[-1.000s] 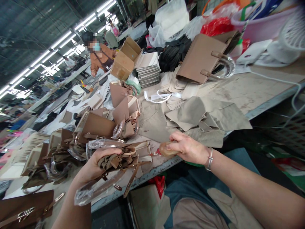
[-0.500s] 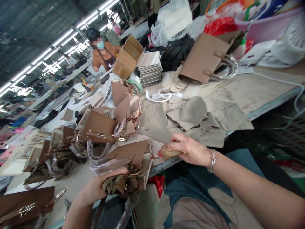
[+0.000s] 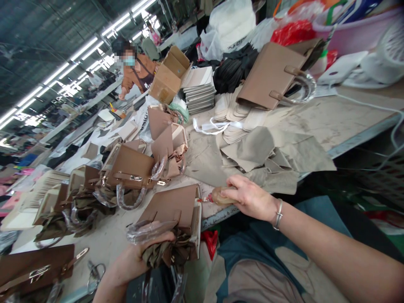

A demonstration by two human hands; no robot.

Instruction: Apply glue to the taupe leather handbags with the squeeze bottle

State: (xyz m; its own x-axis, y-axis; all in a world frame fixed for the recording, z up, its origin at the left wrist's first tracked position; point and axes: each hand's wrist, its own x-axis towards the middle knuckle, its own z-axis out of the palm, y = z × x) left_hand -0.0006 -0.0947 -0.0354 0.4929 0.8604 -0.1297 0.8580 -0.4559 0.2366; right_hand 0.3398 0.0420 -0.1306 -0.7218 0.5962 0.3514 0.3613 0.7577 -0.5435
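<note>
My left hand (image 3: 137, 254) is closed on the lower part of a brown handbag (image 3: 173, 202), with dark bunched lining fabric around the fingers. A handle wrapped in clear plastic (image 3: 150, 232) lies over that hand. The bag leans at the table's front edge, its pale open side turned to the right. In my right hand (image 3: 251, 195) is a squeeze bottle (image 3: 222, 197), yellowish with a red nozzle. The nozzle tip points left and is at the bag's right edge; whether it touches I cannot tell.
Several brown handbags (image 3: 131, 166) stand along the table to the left. Grey-beige sheets (image 3: 252, 149) lie beyond my right hand. Farther back are a stack of pale panels (image 3: 199, 90), a cardboard box (image 3: 168, 75), another bag (image 3: 271, 73) and a white fan (image 3: 386, 54). A co-worker (image 3: 135, 67) stands behind.
The handbag's lower part and my left hand have shifted right and slightly down. The bottle's nozzle has risen a little along the bag's right edge.
</note>
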